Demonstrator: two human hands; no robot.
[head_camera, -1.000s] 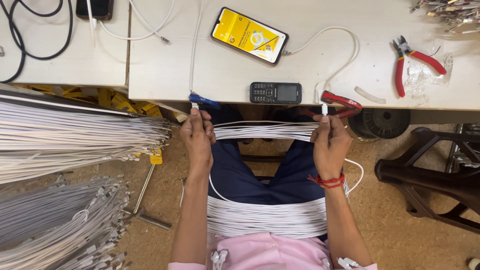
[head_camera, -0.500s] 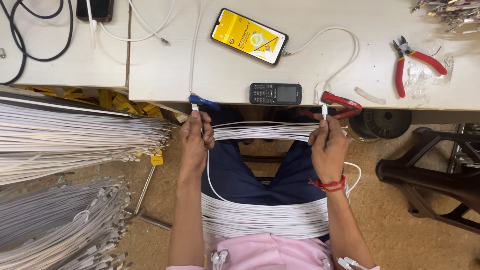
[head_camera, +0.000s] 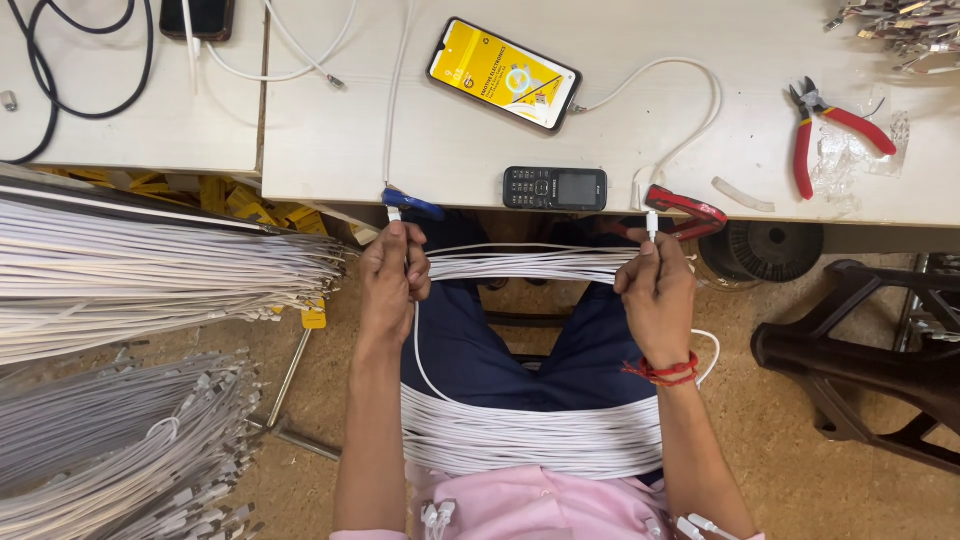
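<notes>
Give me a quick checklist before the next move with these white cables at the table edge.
1. Left hand pinches a cable end below the blue clip: ok.
2. Right hand holds a cable end below the red clip: ok.
3. White cables run flat between both hands: ok.
4. Plug ends seated in the clips: cannot tell.
5. Cable bundle lies across the lap, untangled: ok.
6. Pliers and phones rest on the table, away from the hands: ok.
</notes>
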